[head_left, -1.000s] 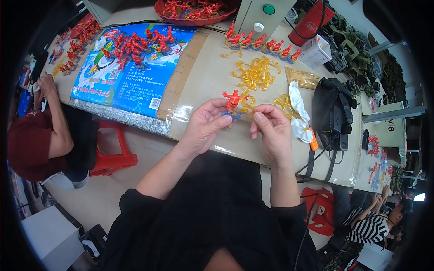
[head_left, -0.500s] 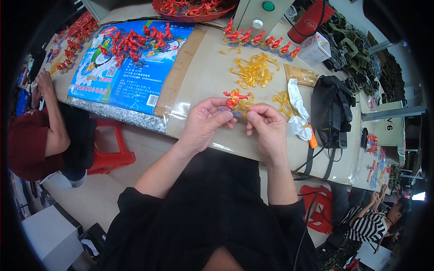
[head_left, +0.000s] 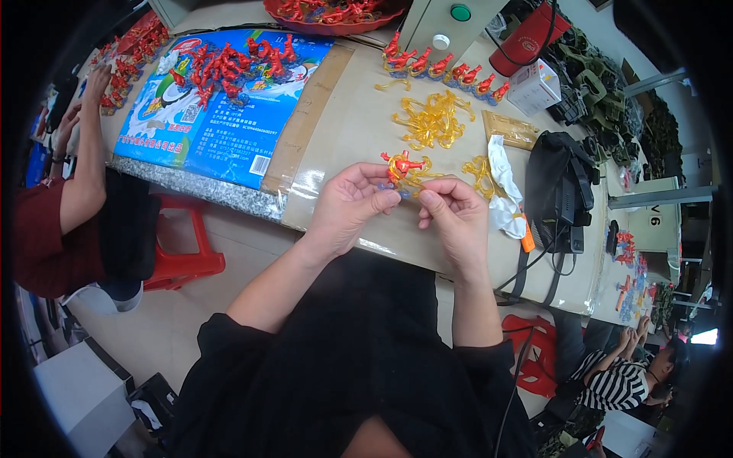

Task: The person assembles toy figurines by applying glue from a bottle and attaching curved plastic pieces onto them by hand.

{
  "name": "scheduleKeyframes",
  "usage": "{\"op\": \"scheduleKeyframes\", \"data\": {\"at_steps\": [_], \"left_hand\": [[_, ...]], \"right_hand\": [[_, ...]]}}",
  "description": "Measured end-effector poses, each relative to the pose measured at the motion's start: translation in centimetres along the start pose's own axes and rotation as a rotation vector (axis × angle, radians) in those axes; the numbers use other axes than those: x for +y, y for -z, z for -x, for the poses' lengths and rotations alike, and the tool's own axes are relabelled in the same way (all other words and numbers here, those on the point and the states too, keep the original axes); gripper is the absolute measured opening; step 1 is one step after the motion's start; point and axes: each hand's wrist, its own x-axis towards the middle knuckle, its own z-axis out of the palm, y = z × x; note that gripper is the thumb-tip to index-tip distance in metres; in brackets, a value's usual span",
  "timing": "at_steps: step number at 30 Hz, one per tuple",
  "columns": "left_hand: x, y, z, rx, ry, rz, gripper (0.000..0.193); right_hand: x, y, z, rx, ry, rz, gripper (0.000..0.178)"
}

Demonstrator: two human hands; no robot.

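Between my two hands, over the near edge of the table, is a small red figurine (head_left: pixel 404 163) with a bluish clear base. A yellow translucent curled piece (head_left: pixel 418 177) loops around it. My left hand (head_left: pixel 356 200) pinches the figurine's base between thumb and fingers. With thumb and index finger, my right hand (head_left: pixel 452 211) pinches the lower end of the yellow piece. Just beyond lies a pile of similar yellow curled pieces (head_left: pixel 434 120), and a few more yellow pieces (head_left: pixel 479 177) lie right of my hands.
Red figurines (head_left: pixel 229 67) are heaped on blue printed cardboard (head_left: pixel 229 156). Others stand in a row (head_left: pixel 439 69) before a machine box (head_left: pixel 437 23). A red bowl (head_left: pixel 336 27), white tissue (head_left: pixel 502 175), black pouch (head_left: pixel 563 191) and red bottle (head_left: pixel 530 38) are around. Co-workers sit left and right.
My hands keep nearly the same pinch on the figurine and yellow piece. The co-worker at left has raised an arm toward the far figurines. The view has shifted slightly.
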Motion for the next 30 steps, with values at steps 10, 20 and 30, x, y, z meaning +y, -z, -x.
{"op": "scheduleKeyframes", "data": {"at_steps": [10,20,30], "left_hand": [[-0.08,0.23,0.02,-0.042,-0.011,-0.007,0.031],[-0.03,0.03,0.04,-0.033,0.004,-0.026,0.029],[-0.12,-0.29,0.09,-0.026,-0.001,-0.060,0.028]], "right_hand": [[0.14,-0.17,-0.09,-0.015,0.013,0.016,0.009],[-0.18,0.22,-0.15,-0.028,-0.047,0.065,0.012],[-0.60,0.64,-0.27,-0.077,-0.110,0.133,0.014]]}}
